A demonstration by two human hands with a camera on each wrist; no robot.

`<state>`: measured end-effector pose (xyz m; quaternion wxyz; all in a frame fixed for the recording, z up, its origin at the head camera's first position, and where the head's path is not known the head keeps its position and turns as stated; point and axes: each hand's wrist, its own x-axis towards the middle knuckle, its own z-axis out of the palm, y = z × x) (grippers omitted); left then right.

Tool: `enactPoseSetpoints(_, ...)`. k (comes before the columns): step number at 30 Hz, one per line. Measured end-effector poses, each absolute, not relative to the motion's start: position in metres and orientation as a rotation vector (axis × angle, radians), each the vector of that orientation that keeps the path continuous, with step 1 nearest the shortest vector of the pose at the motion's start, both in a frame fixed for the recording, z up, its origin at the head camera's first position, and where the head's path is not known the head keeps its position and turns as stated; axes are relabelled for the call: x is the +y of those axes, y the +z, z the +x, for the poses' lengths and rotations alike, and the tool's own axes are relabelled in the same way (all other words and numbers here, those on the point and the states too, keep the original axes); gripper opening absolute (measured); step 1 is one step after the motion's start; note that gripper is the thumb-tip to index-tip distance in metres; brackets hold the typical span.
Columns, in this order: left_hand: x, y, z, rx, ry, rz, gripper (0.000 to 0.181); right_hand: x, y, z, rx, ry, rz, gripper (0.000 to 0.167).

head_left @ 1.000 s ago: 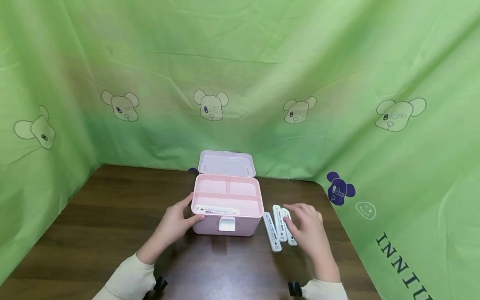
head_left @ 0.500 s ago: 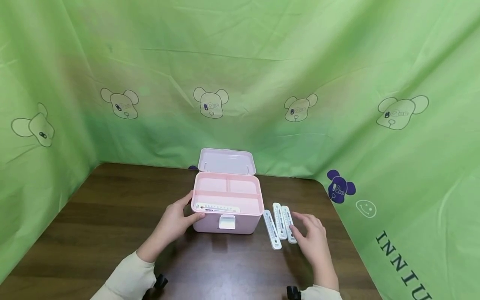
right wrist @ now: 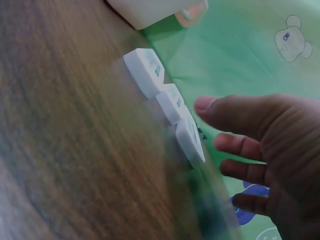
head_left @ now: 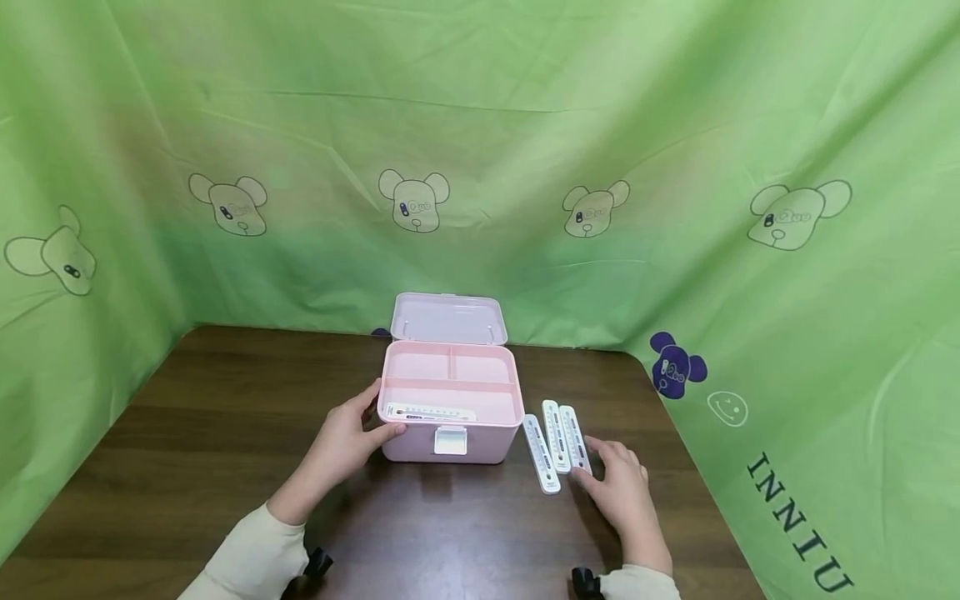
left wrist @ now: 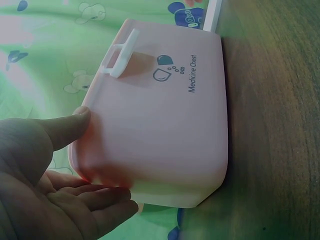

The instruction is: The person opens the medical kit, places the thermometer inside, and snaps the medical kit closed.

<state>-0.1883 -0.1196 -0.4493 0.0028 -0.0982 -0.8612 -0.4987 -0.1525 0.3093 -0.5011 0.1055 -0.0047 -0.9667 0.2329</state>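
A pink medicine chest (head_left: 450, 442) stands on the table with its lid raised at the back. My left hand (head_left: 341, 442) holds its left front corner, thumb on the front rim and fingers along the side, as the left wrist view also shows. One white thermometer (head_left: 431, 412) lies in the front compartment of the pink tray (head_left: 480, 404). To the right of the chest lie three more thermometers: the left one (head_left: 542, 454) slanted, the middle one (head_left: 556, 437) and the right one (head_left: 575, 440) side by side. Over the right one's near end is my right hand (right wrist: 280, 145), fingers apart, holding nothing.
Behind the tray the pale lid (head_left: 448, 319) leans back near the green cloth (head_left: 480, 167) that hangs around the table. The dark wooden table (head_left: 225, 450) extends on both sides of the chest. A white latch (head_left: 450, 440) hangs on the chest's front.
My right hand has drawn back from over the thermometers toward the near end of the right one. My left hand stays on the chest. The head view has shifted slightly.
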Motion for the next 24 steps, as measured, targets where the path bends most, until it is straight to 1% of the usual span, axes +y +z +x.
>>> enactPoseSetpoints(5, -0.1193, -0.4484, -0.1880, -2.693, -1.576, -0.311, 0.088, 0.3097, -0.5037, -0.1513, -2.935, 0.662, -0.067, 0.068)
enactPoseSetpoints(10, -0.1190, -0.4482, -0.1873, -2.692, -1.570, -0.306, 0.087, 0.3088, -0.5067, -0.1515, -2.969, 0.636, -0.121, 0.071)
enactPoseSetpoints(14, -0.1186, -0.4500, -0.1875, -2.680, -1.584, -0.318, 0.087, 0.3092, -0.5090, -0.1510, -2.976, 0.631, -0.179, 0.069)
enactPoseSetpoints(24, -0.1188, -0.4482, -0.1877, -2.683, -1.582, -0.313, 0.087, 0.3075, -0.5080, -0.1533, -2.943, 0.647, -0.260, 0.054)
